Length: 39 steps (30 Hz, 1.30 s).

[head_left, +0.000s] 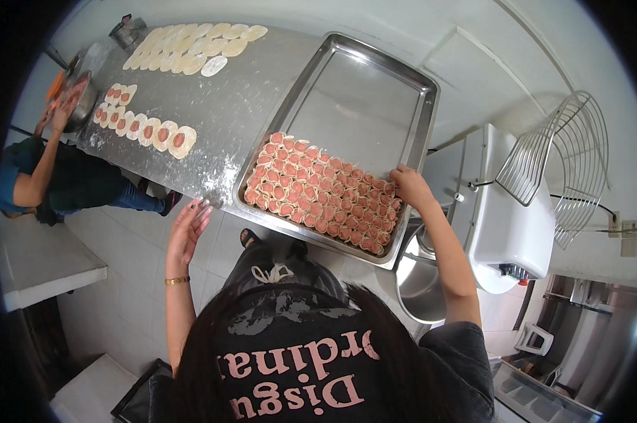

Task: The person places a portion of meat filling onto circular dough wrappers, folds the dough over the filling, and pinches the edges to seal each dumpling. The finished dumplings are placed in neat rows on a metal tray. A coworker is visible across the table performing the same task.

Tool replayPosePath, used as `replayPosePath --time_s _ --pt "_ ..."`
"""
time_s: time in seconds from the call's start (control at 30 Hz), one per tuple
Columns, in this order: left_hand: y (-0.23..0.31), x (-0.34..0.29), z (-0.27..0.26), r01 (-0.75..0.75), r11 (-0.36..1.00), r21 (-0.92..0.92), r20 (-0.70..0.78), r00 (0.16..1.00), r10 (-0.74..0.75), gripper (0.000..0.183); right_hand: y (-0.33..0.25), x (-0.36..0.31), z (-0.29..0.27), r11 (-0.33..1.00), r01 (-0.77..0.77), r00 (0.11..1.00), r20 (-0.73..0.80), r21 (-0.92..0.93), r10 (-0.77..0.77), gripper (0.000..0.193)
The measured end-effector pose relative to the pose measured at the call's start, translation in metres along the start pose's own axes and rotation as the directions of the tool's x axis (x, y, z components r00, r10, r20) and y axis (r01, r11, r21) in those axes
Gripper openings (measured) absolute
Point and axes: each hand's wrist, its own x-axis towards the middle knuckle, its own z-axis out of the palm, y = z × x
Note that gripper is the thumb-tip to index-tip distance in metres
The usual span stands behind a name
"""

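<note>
A large metal tray (364, 92) lies at the edge of the steel table, its near half packed with rows of small open-topped dumplings (318, 190) with pink filling. My right hand (411, 187) reaches over the tray's right rim, fingers bent together at the end of the far row; what they pinch, if anything, is hidden. At the table's front edge, left of the tray, my left hand (188, 225) is raised with fingers outstretched and nothing visible in it. Several wrappers topped with filling (149, 130) lie further left on the table.
Plain round wrappers (191, 46) overlap at the table's far side. On the left a co-worker (33, 176) reaches to a metal bowl (84, 102) of pink filling. A white machine (509, 211) with a wire guard (579, 155) and a steel bowl (421, 282) stands right.
</note>
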Motion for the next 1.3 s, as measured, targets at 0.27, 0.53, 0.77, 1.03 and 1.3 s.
replayPosePath --time_s 0.27,0.53,0.77,1.03,1.3 --pt "0.0 0.002 0.0 0.007 1.0 -0.003 0.01 1.0 -0.007 0.036 -0.006 -0.003 -0.001 0.998 -0.056 0.998 -0.031 -0.005 0.055 0.02" --pt "-0.005 0.001 -0.002 0.007 1.0 0.015 0.029 1.0 -0.008 0.035 -0.021 -0.007 -0.008 0.975 -0.169 0.985 0.008 -0.145 0.171 0.014" --pt "-0.011 0.002 -0.005 0.029 1.0 -0.007 0.052 0.998 -0.028 0.039 -0.008 0.002 -0.033 0.987 -0.156 0.948 0.276 -0.039 0.161 0.016" --pt "-0.013 0.0 -0.016 -0.004 1.0 0.01 0.053 0.999 0.003 0.041 0.007 0.01 -0.028 0.966 -0.065 0.894 0.417 -0.249 0.167 0.02" --pt "-0.009 0.002 -0.014 0.055 0.998 -0.019 0.01 0.998 -0.055 0.048 -0.001 -0.005 -0.028 0.981 -0.147 0.903 0.387 -0.127 0.186 0.022"
